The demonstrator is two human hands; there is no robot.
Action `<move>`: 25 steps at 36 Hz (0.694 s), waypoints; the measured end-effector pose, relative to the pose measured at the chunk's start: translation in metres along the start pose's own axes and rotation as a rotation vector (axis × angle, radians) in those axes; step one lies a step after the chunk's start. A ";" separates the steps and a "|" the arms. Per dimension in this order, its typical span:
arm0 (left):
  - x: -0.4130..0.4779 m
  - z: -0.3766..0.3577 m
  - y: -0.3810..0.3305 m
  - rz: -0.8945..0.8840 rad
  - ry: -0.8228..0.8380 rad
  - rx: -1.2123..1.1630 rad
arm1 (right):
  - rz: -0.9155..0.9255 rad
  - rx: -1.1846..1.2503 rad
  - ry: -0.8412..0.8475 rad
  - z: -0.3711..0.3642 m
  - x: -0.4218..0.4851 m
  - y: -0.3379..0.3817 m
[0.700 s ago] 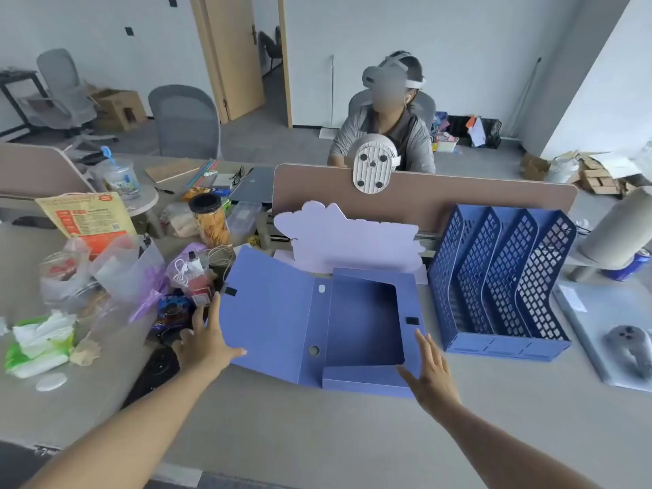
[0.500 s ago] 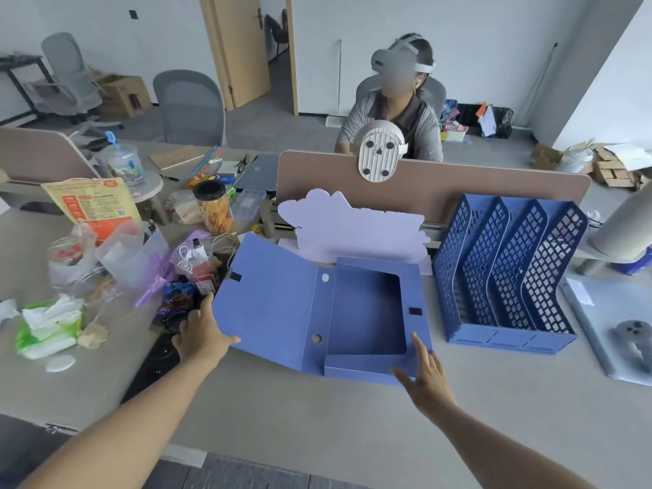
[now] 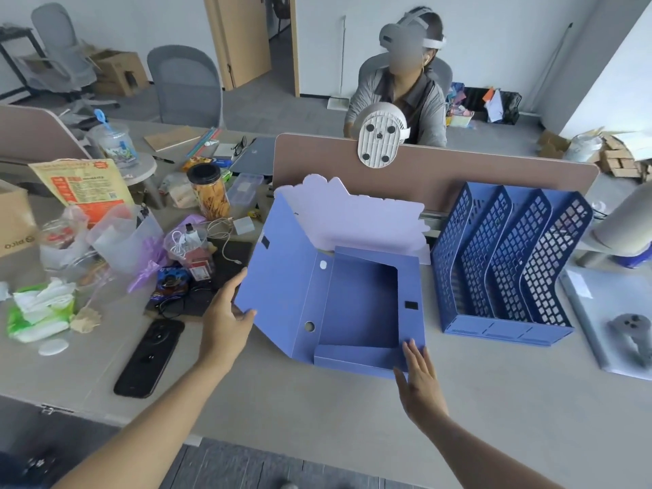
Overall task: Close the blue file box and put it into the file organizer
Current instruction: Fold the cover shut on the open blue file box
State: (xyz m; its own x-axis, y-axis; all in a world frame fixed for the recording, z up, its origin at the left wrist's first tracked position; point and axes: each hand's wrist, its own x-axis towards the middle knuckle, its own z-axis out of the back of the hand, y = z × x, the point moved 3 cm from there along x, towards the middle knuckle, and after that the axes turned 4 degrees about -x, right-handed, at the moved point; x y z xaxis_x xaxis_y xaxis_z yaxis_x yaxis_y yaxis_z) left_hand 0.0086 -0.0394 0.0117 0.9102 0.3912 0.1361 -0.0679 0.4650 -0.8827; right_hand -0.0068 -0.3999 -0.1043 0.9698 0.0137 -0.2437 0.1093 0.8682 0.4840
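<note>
The blue file box lies open on the desk in front of me, its tray empty. Its lid is raised at a steep slant on the left. My left hand grips the lid's lower left edge, thumb on the inner face. My right hand rests flat with fingers apart against the tray's near right corner. The dark blue file organizer, with several slanted mesh slots, stands just right of the box.
A black phone lies left of my left arm, beside cables, plastic bags and a snack jar. A lilac cloud-shaped board leans on the brown divider, behind which a person sits. A grey controller lies far right.
My left hand has lifted the lid from nearly flat to a steep slant, swinging it toward the tray. My right hand stays at the tray's near right corner.
</note>
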 end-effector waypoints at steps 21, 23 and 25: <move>-0.048 -0.146 -0.022 -0.254 0.562 -0.013 | -0.122 0.921 -0.063 0.085 0.054 0.079; -0.045 -0.155 -0.008 -0.242 0.646 0.080 | -0.096 0.912 -0.043 0.094 0.059 0.084; -0.040 -0.159 -0.001 -0.220 0.679 0.117 | -0.094 0.911 -0.054 0.097 0.061 0.080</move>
State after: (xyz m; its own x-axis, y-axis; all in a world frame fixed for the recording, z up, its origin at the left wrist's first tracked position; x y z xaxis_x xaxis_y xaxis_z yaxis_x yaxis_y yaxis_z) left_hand 0.0375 -0.1814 -0.0646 0.9582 -0.2835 -0.0377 0.1378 0.5734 -0.8076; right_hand 0.0823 -0.3774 0.0012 0.9544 -0.0806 -0.2873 0.2961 0.1375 0.9452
